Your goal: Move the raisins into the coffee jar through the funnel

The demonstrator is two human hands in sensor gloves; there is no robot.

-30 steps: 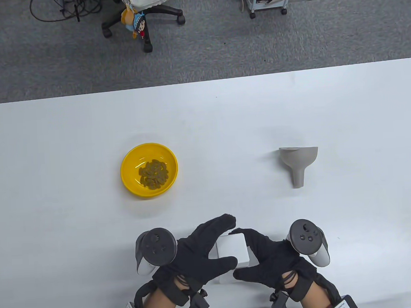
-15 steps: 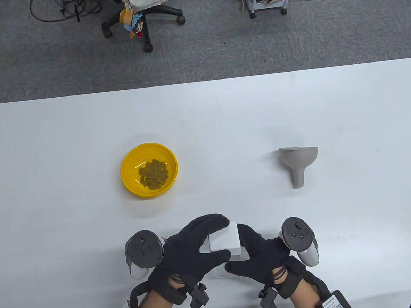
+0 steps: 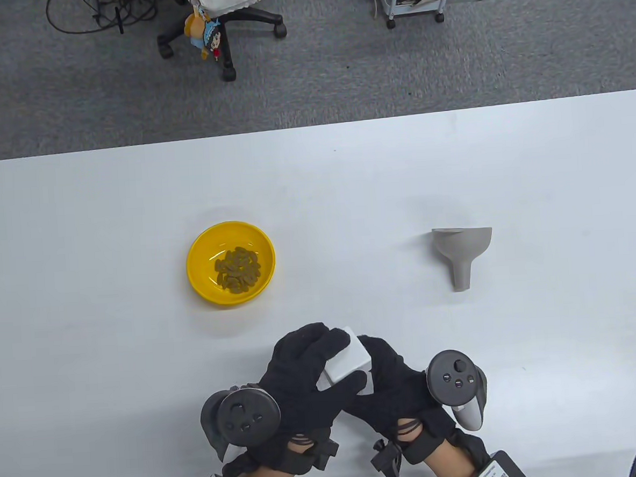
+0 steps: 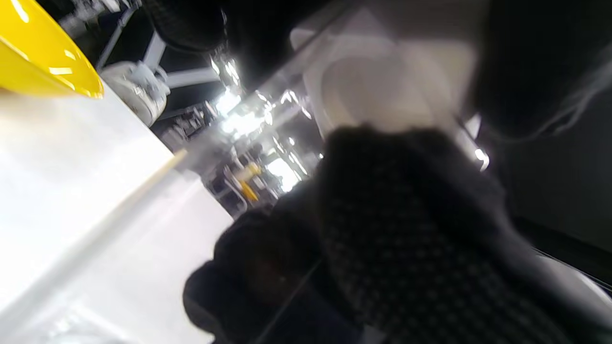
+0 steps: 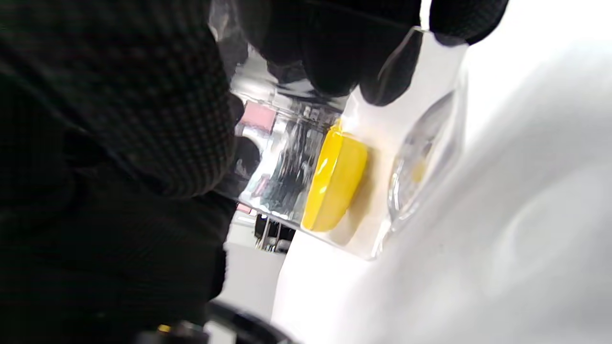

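From above, the left hand point(image 3: 305, 379) and right hand point(image 3: 397, 390) both wrap a white-lidded jar point(image 3: 347, 361) near the desk's point(image 3: 79, 210) front edge, fingers curled on it; the bowl point(image 3: 230, 264) of raisins point(image 3: 237, 270) sits further back on the left, the funnel point(image 3: 462, 251) lies on its side well to the right. The left wrist view, blurred, shows gloved fingers point(image 4: 406, 215) against the lid point(image 4: 382, 91) and the bowl's rim point(image 4: 43, 52) at the corner. The right wrist view shows fingertips point(image 5: 344, 52) on the clear jar point(image 5: 382, 157), the bowl seen through it.

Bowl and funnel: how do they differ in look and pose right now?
The bowl is yellow, sits upright and holds raisins; the funnel is grey, lies on its side and holds nothing. The bowl sits left of the hands, the funnel right. Both rest untouched on the table.
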